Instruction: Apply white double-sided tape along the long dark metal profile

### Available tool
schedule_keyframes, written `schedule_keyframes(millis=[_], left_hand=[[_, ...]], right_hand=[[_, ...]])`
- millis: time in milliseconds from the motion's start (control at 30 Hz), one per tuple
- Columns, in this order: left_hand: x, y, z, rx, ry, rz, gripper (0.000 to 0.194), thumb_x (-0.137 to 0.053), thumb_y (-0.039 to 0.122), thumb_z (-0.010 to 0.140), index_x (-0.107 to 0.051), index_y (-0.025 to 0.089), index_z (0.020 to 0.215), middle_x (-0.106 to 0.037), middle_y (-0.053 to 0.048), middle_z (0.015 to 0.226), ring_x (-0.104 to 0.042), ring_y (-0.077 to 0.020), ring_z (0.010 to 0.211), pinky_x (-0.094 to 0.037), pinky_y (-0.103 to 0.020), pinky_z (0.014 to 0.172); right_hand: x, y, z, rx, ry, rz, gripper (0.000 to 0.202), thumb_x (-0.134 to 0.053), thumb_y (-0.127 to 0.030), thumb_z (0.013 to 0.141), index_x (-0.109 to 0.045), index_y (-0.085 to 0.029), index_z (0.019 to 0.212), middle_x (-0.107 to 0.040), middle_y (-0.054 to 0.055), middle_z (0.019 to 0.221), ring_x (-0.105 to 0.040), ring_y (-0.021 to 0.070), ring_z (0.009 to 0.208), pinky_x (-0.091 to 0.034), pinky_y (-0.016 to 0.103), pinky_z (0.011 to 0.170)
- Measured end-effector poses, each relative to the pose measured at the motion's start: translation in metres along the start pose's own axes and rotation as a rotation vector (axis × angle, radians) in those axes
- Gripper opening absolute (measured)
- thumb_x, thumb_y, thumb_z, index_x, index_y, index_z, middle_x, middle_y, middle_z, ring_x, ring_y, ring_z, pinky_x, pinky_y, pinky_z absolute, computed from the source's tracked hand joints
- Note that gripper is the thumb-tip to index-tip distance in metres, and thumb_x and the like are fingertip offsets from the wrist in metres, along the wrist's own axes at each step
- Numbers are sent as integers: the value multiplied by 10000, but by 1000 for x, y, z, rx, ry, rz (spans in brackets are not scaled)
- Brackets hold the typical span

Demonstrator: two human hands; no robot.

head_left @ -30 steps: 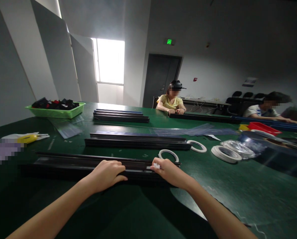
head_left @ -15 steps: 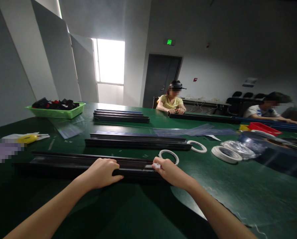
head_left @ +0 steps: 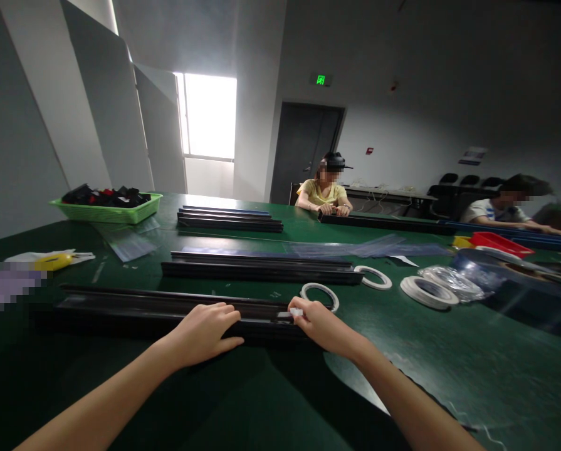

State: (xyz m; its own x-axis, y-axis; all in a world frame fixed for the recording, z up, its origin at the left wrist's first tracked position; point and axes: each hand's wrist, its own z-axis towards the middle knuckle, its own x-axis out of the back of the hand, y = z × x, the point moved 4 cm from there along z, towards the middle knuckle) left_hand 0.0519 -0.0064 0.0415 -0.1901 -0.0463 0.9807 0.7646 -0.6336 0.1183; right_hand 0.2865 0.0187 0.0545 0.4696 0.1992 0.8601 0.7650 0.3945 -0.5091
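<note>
A long black channel profile [head_left: 130, 307] lies across the green table in front of me, its trough facing up. My left hand [head_left: 209, 331] grips its near wall right of the middle, fingers over the top and thumb on my side. Toward the right end, my right hand [head_left: 315, 321] pinches a small white piece [head_left: 295, 311] that looks like tape or its backing. A short pale strip [head_left: 284, 315] shows in the trough beside those fingertips. Just behind my right hand lies a white tape roll [head_left: 319, 294], partly covered by it.
Behind lies another black profile [head_left: 261, 270], with more profiles [head_left: 228, 221] farther back. Tape rolls [head_left: 428, 292] and clear film rolls [head_left: 477, 272] sit at right. A green basket [head_left: 106, 213] of black parts and a yellow-handled tool [head_left: 54, 261] are left. Two people work across the table.
My left hand has slid a little to the right along the profile, nearer my right hand. My right hand stays almost in place with the white piece.
</note>
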Motion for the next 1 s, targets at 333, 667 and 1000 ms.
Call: schedule_keyframes(millis=[333,667,1000], left_hand=[[-2,-5,3,1,-37,-31,179,-503,394,913,-567,232,955,-667,-23,994,-630,-210,921,-451,-300,752],[0,-3,4,20,-66,-52,230,-458,432,926,-577,239,967,-662,-28,980,-624,-204,912,-446,-294,765],[1,-6,3,24,-90,-76,214,-491,417,907,-597,261,1008,-677,-25,1031,-633,-207,945,-445,-289,786]], right_hand=[[-1,0,1,7,-14,4,223,-435,-349,932,-581,-179,918,-643,39,823,-562,146,708,-355,248,613],[1,1,-2,26,-8,-5,218,-440,-359,936,-569,-187,896,-648,40,828,-573,146,715,-351,240,605],[5,1,-5,30,22,-49,185,-460,-345,925,-533,-194,848,-611,18,765,-540,130,659,-324,226,581]])
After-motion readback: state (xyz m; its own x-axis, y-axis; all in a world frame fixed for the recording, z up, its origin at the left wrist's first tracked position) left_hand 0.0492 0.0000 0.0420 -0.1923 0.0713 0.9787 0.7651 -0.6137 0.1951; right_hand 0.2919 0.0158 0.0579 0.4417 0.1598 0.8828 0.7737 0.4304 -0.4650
